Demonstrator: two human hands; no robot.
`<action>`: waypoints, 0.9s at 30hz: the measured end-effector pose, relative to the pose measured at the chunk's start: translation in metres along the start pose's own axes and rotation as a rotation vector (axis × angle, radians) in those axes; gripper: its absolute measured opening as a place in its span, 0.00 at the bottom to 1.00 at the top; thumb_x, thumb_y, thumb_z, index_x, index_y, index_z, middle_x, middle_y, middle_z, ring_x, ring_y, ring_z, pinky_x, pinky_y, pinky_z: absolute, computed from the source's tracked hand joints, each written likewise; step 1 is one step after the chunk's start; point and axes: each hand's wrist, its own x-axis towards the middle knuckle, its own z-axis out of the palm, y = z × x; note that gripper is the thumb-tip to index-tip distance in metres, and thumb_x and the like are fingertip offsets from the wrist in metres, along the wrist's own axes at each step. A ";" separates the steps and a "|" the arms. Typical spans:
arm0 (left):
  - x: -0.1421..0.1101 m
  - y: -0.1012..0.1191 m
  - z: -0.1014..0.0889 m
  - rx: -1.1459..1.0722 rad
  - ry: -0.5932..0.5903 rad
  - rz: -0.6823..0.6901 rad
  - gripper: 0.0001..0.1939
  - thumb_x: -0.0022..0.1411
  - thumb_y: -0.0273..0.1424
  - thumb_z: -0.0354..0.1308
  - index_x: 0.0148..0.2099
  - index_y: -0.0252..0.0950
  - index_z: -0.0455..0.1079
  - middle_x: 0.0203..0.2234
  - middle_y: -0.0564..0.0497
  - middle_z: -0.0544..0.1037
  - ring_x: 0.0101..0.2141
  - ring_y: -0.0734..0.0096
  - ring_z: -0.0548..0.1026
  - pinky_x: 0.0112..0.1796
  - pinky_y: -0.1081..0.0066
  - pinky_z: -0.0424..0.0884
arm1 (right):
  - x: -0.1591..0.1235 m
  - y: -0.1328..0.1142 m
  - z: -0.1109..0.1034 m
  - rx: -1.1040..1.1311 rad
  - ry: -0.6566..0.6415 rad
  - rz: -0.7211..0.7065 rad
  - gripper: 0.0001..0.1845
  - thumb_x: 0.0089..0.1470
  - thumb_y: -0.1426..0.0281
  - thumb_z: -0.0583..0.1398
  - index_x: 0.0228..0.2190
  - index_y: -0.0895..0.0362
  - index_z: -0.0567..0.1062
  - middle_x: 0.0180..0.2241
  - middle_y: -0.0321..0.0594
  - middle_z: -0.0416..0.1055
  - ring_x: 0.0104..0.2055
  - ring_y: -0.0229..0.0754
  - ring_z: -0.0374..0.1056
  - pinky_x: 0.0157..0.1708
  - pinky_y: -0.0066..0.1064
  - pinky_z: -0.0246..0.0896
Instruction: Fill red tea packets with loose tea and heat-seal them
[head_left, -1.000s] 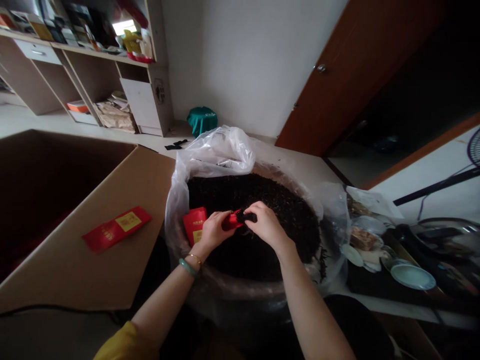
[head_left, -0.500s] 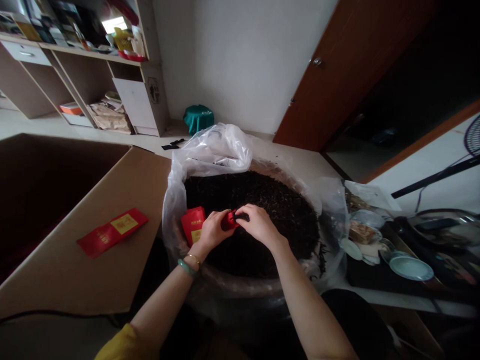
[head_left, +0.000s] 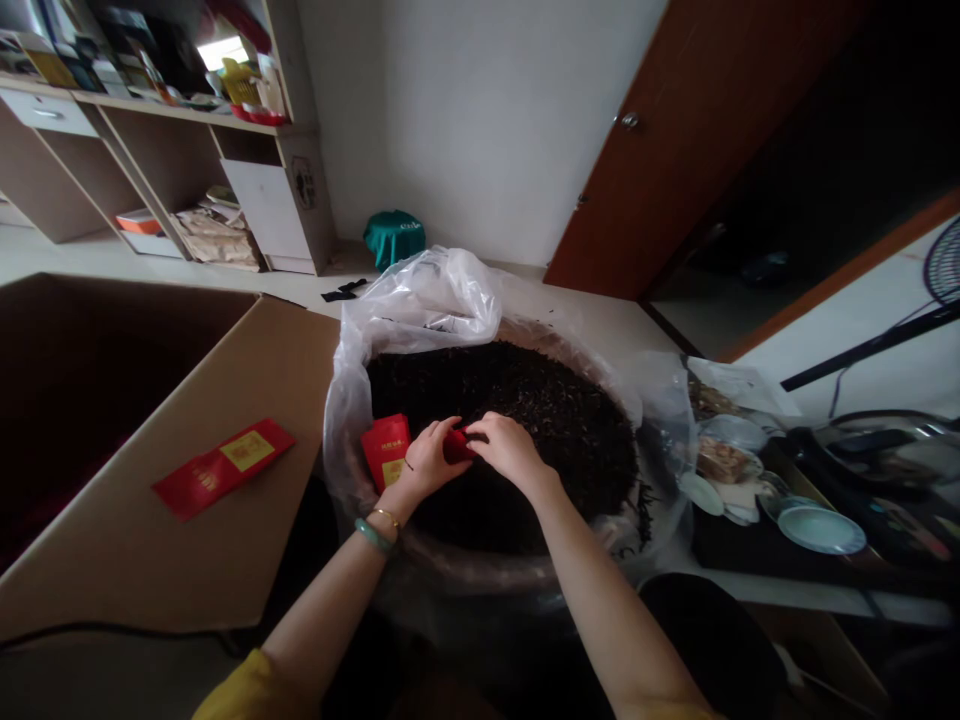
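My left hand [head_left: 427, 462] is closed around a small red packet [head_left: 456, 446], held over a heap of dark, dry leaves that look like tea [head_left: 525, 390]. At the packet's right end, the bent fingers and thumb of my right hand [head_left: 508, 450] press together on its edge; the fingertips partly hide its mouth. A dark leaf bit clings near my left thumb. Beside my left hand, more red packets [head_left: 385, 442] with a yellow label lie on the leaves. The heap fills a round container lined with a clear plastic bag [head_left: 346, 390].
On the left, a red packet [head_left: 225, 468] lies on the flap of a cardboard box [head_left: 292, 370]. Dishes [head_left: 821, 527] and a bag of brown pieces [head_left: 724, 465] stand on the right. Behind are a desk [head_left: 262, 210], a green-covered bin [head_left: 394, 238] and a wooden door [head_left: 645, 160].
The dark clump of leaves in my right fingers no longer shows. My right hand has shifted slightly left, against the packet, while my left hand keeps hold of it.
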 end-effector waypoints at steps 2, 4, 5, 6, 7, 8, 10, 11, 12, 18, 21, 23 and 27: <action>0.001 0.001 -0.001 -0.046 -0.001 -0.010 0.33 0.47 0.31 0.67 0.55 0.38 0.62 0.39 0.48 0.73 0.38 0.65 0.74 0.41 0.64 0.72 | -0.002 0.002 -0.002 0.010 -0.042 -0.070 0.11 0.50 0.74 0.62 0.35 0.49 0.80 0.36 0.40 0.75 0.37 0.44 0.72 0.36 0.30 0.62; 0.001 0.001 -0.002 -0.099 0.003 -0.007 0.30 0.48 0.30 0.66 0.54 0.38 0.63 0.38 0.48 0.72 0.37 0.66 0.74 0.40 0.65 0.73 | -0.004 0.003 -0.005 0.049 -0.068 -0.116 0.12 0.50 0.74 0.61 0.37 0.49 0.80 0.36 0.39 0.76 0.37 0.45 0.72 0.37 0.30 0.62; 0.001 0.002 -0.003 -0.127 0.004 -0.006 0.29 0.49 0.29 0.65 0.54 0.37 0.64 0.38 0.48 0.72 0.37 0.66 0.74 0.40 0.66 0.73 | -0.005 0.003 -0.006 0.083 -0.082 -0.115 0.13 0.51 0.74 0.60 0.38 0.49 0.79 0.35 0.38 0.77 0.36 0.44 0.72 0.37 0.30 0.62; 0.002 0.002 -0.003 -0.154 0.003 -0.003 0.28 0.49 0.29 0.65 0.53 0.37 0.64 0.38 0.48 0.72 0.37 0.67 0.74 0.39 0.66 0.73 | -0.006 0.004 -0.006 0.128 -0.106 -0.102 0.14 0.53 0.74 0.59 0.40 0.49 0.78 0.33 0.37 0.77 0.32 0.42 0.73 0.36 0.30 0.63; 0.002 0.003 -0.004 -0.179 0.003 0.002 0.28 0.49 0.28 0.65 0.53 0.37 0.65 0.38 0.49 0.71 0.36 0.68 0.74 0.39 0.67 0.73 | -0.006 0.004 -0.006 0.186 -0.141 -0.083 0.14 0.54 0.73 0.57 0.41 0.50 0.78 0.32 0.36 0.77 0.28 0.39 0.72 0.34 0.29 0.63; 0.002 0.003 -0.004 -0.201 0.003 0.007 0.26 0.50 0.28 0.65 0.52 0.37 0.65 0.38 0.49 0.71 0.36 0.68 0.74 0.38 0.67 0.73 | -0.006 0.004 -0.006 0.253 -0.177 -0.065 0.15 0.56 0.73 0.56 0.43 0.51 0.77 0.30 0.35 0.77 0.23 0.36 0.70 0.32 0.28 0.63; 0.002 0.003 -0.003 -0.245 0.008 0.016 0.24 0.51 0.28 0.64 0.51 0.37 0.67 0.38 0.49 0.71 0.36 0.69 0.74 0.38 0.69 0.73 | -0.007 0.006 -0.004 0.381 -0.207 -0.041 0.16 0.58 0.72 0.53 0.45 0.53 0.75 0.27 0.34 0.76 0.18 0.33 0.68 0.29 0.26 0.63; 0.002 0.003 -0.003 -0.270 0.014 0.012 0.22 0.51 0.28 0.63 0.50 0.37 0.67 0.38 0.49 0.71 0.36 0.70 0.74 0.37 0.69 0.73 | -0.008 0.007 -0.004 0.436 -0.186 -0.034 0.16 0.58 0.71 0.53 0.45 0.54 0.75 0.26 0.34 0.75 0.18 0.33 0.67 0.28 0.25 0.63; 0.002 0.002 -0.003 -0.298 0.024 0.000 0.21 0.52 0.28 0.63 0.50 0.36 0.68 0.38 0.49 0.70 0.36 0.70 0.74 0.36 0.70 0.73 | -0.008 0.008 -0.004 0.487 -0.142 -0.027 0.15 0.58 0.70 0.53 0.45 0.55 0.75 0.26 0.34 0.75 0.18 0.32 0.67 0.28 0.25 0.63; 0.004 0.002 -0.003 -0.369 0.099 -0.069 0.13 0.52 0.29 0.63 0.42 0.36 0.71 0.32 0.52 0.69 0.32 0.72 0.71 0.32 0.73 0.70 | -0.017 0.021 -0.012 0.808 0.162 0.047 0.16 0.56 0.62 0.53 0.39 0.57 0.74 0.36 0.41 0.76 0.19 0.32 0.66 0.17 0.23 0.58; 0.005 0.002 -0.003 -0.360 0.125 -0.086 0.13 0.51 0.29 0.64 0.41 0.35 0.71 0.32 0.52 0.70 0.31 0.73 0.70 0.32 0.73 0.69 | -0.021 0.028 -0.009 0.809 0.226 0.083 0.16 0.54 0.63 0.55 0.40 0.57 0.74 0.37 0.43 0.76 0.21 0.33 0.67 0.15 0.22 0.56; 0.005 0.002 -0.003 -0.369 0.133 -0.096 0.14 0.51 0.28 0.64 0.42 0.35 0.70 0.33 0.52 0.70 0.32 0.72 0.70 0.33 0.73 0.69 | -0.021 0.029 -0.003 0.745 0.255 0.059 0.15 0.53 0.66 0.56 0.41 0.57 0.75 0.40 0.44 0.75 0.25 0.34 0.68 0.17 0.22 0.59; 0.005 0.001 -0.004 -0.389 0.116 -0.096 0.16 0.52 0.30 0.63 0.44 0.35 0.70 0.34 0.50 0.70 0.33 0.71 0.71 0.35 0.70 0.71 | -0.014 0.023 0.015 0.576 0.284 -0.090 0.11 0.51 0.74 0.56 0.36 0.56 0.77 0.40 0.43 0.75 0.35 0.39 0.71 0.31 0.28 0.68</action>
